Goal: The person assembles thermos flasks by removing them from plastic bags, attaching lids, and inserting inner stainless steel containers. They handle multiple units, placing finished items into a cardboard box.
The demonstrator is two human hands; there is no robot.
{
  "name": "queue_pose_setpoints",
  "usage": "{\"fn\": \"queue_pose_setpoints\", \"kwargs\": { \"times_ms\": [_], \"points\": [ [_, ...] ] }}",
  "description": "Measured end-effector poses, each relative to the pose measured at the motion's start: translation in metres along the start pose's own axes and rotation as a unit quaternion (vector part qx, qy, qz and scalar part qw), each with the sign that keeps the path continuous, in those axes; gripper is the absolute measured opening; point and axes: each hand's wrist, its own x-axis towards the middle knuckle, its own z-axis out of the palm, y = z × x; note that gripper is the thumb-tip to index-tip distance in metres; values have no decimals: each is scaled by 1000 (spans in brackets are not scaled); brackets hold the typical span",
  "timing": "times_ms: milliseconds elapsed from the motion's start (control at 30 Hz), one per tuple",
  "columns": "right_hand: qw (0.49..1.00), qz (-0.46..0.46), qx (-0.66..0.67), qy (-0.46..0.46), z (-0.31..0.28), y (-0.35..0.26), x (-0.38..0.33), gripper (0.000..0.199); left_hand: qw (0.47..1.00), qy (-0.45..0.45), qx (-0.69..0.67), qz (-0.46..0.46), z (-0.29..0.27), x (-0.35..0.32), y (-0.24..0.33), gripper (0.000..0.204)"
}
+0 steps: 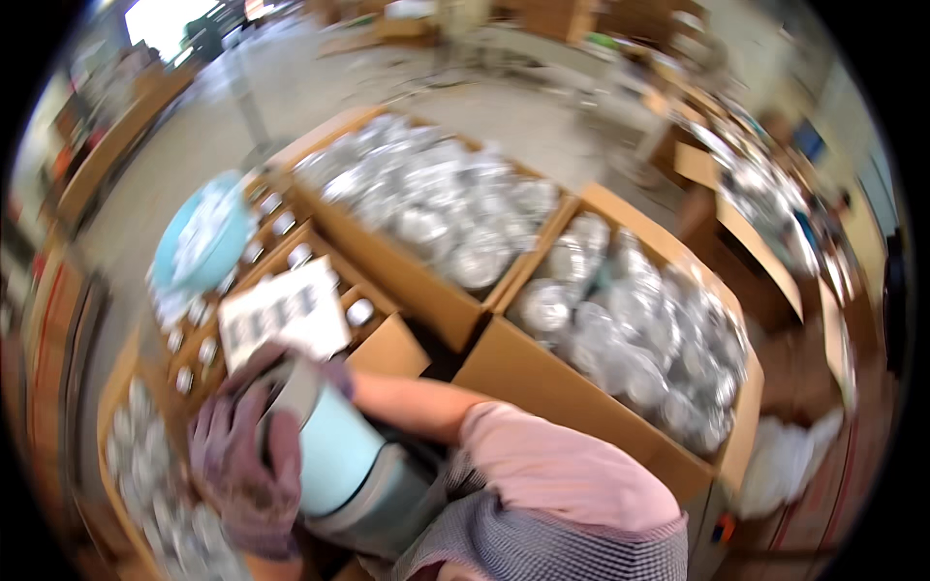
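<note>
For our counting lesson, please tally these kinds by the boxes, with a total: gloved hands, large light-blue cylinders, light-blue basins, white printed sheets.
Gloved hands (left hand, right hand): 2
Light-blue cylinder: 1
Light-blue basin: 1
White printed sheet: 1
Total: 5

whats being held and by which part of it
The blue container, by its grey end: right hand around the far side, left hand at the left edge; exact finger contact is unclear.
</note>
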Motion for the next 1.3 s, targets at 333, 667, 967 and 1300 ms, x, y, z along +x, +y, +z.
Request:
{"fn": "queue_pose_setpoints", "kwargs": {
  "times_ms": [333, 667, 967, 1300],
  "points": [
    [951, -162, -263, 4, -33, 8, 6, 65, 999, -19, -36, -11, 5, 22, 2, 26],
    [792, -166, -582, -84, 1, -69, 2, 37, 878, 45, -474, -47, 43, -8, -84, 41],
    [974, 91, -182, 96, -7, -39, 20, 49, 900, 151, -408, 32, 39, 21, -43, 34],
    [982, 103, -154, -37, -31, -49, 25, 57, 849, 153, -495, -98, 51, 6, -79, 41]
  ]
}}
